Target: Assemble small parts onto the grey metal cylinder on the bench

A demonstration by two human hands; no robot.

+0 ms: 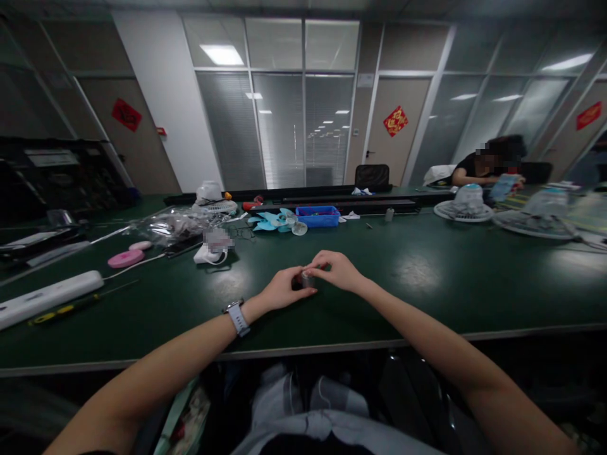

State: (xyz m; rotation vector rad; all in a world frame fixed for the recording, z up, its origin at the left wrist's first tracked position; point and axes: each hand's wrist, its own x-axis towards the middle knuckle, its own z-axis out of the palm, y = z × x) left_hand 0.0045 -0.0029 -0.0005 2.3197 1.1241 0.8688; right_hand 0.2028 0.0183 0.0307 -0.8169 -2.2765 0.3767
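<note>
Bin on table, beyond cylinder

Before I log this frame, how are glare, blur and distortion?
Head view: pale glare patches on the dark green tabletop; head view: wide-angle distortion tilts the brown door at left; head view: the small silvery cylinder in the left hand looks too soft for fine detail.

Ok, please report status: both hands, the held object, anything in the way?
Left hand holding small silvery cylindrical part. Right hand at its top, exact contact unclear. Blue rectangular box beyond, apart from both hands.
</note>
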